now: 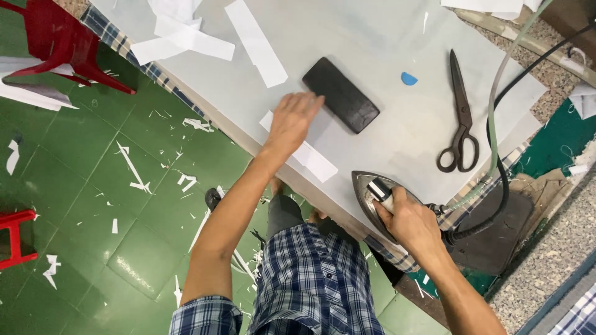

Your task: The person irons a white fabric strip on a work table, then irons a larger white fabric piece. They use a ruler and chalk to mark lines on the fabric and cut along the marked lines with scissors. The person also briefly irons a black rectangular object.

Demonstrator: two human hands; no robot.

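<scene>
My left hand (292, 121) reaches over the pale ironing table (372, 37), fingers spread and slightly blurred, just left of a flat black rectangular piece of fabric (341, 94). It lies over a white strip (307, 155) and holds nothing. My right hand (411, 223) grips the handle of a steel steam iron (372, 198) at the table's near edge, its pointed sole facing the table's middle.
Black scissors (460, 118) lie to the right, with a small blue chalk piece (408, 79) beside them. A hose and black cable (500, 124) run from the iron off to the right. White strips (254, 40) lie at the far end. Red chairs (59, 40) stand on the scrap-strewn green floor.
</scene>
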